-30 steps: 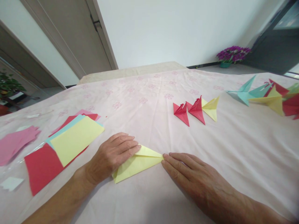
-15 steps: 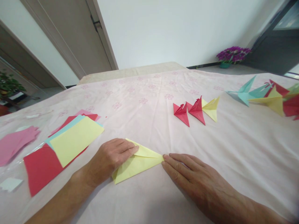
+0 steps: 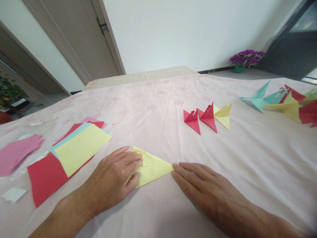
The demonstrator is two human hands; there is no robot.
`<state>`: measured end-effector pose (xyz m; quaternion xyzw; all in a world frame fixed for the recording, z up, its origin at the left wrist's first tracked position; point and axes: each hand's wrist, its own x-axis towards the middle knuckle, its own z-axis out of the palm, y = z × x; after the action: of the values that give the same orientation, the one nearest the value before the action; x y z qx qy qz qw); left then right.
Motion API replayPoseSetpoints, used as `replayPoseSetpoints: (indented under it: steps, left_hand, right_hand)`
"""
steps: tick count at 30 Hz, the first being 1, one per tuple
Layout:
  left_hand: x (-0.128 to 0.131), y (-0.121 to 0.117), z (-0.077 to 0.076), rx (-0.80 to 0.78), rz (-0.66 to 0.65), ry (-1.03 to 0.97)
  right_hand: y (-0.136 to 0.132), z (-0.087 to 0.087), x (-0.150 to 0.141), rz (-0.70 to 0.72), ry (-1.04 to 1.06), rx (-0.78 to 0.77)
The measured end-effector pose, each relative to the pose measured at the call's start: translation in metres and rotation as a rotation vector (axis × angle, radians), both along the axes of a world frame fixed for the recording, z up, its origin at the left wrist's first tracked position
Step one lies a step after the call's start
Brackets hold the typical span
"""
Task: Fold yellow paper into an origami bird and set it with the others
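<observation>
A partly folded yellow paper lies on the pink flowered tablecloth in front of me. My left hand lies flat on its left part, fingers stretched out and pressing the fold down. My right hand rests flat on the cloth, its fingertips touching the paper's right tip. Neither hand grips anything.
A stack of yellow, light blue and red sheets lies to the left, with pink sheets further left. Two red and one yellow folded figures stand at centre right. More folded figures in teal, yellow and red sit at the far right.
My left hand has slid down and back along the yellow paper, pressing its lower flap flat. The paper's lower left corner is now under the hand. My right hand has stayed put.
</observation>
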<state>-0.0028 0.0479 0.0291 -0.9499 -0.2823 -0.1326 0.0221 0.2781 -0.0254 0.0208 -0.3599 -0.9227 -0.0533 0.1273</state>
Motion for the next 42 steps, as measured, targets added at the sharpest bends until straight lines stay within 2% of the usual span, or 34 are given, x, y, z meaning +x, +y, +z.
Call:
replayPoseSetpoints:
  steps: [6,9,11,14,18,23,28,33,39,42]
  left_hand:
    - [0.034,-0.006,-0.008,0.269,0.213,0.139]
    - [0.040,-0.008,-0.016,0.317,0.267,0.169]
    - [0.040,-0.010,-0.022,0.300,0.243,0.114]
    - [0.038,-0.014,-0.030,0.213,0.127,0.013]
    - [0.038,-0.016,-0.035,0.114,0.030,0.049]
    - [0.038,-0.025,-0.032,0.063,0.046,0.093]
    - [0.035,-0.038,-0.034,0.041,0.151,0.116]
    - [0.029,-0.042,-0.036,0.005,0.181,0.144]
    - [0.032,-0.048,-0.035,-0.048,0.253,0.127]
    - [0.033,-0.049,-0.035,-0.065,0.270,0.107]
  right_hand:
    - [0.000,-0.001,0.000,-0.005,0.010,-0.034]
    - [-0.001,-0.003,0.000,-0.004,0.036,-0.051]
    - [-0.001,-0.004,0.000,-0.002,0.039,-0.056]
    - [-0.001,-0.005,0.000,-0.004,0.041,-0.047]
    - [-0.001,-0.004,-0.002,-0.012,0.036,-0.038]
    - [-0.002,0.000,-0.003,-0.021,0.037,-0.037]
    - [-0.005,-0.003,-0.003,-0.050,0.036,-0.052]
    - [-0.009,-0.003,-0.013,-0.087,0.036,-0.031]
    - [-0.008,-0.004,-0.045,-0.286,-0.163,0.018]
    - [-0.010,-0.003,-0.061,-0.371,-0.192,0.027]
